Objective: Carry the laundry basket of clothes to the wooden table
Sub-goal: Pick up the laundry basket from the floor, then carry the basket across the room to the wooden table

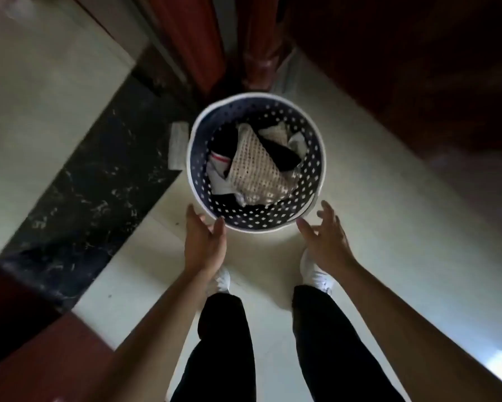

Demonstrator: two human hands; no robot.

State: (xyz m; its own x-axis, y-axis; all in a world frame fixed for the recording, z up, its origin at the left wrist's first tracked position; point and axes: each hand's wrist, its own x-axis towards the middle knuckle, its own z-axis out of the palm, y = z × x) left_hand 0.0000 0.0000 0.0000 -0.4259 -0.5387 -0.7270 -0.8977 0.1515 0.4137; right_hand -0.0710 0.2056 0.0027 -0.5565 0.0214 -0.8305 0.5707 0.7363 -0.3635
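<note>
A round laundry basket (255, 220) with a white rim and dark perforated walls stands on the pale floor in front of my feet. Inside lie clothes (257, 166): a beige knitted piece over black and white garments. My left hand (204, 242) is open at the near left of the rim, fingertips touching or almost touching it. My right hand (325, 239) is open with spread fingers just off the near right of the rim, holding nothing.
Dark red wooden furniture (403, 68) rises behind and to the right of the basket, with a turned wooden post (261, 53) just beyond it. A black marble floor strip (93, 192) runs diagonally on the left. A small white cloth (177, 146) lies left of the basket.
</note>
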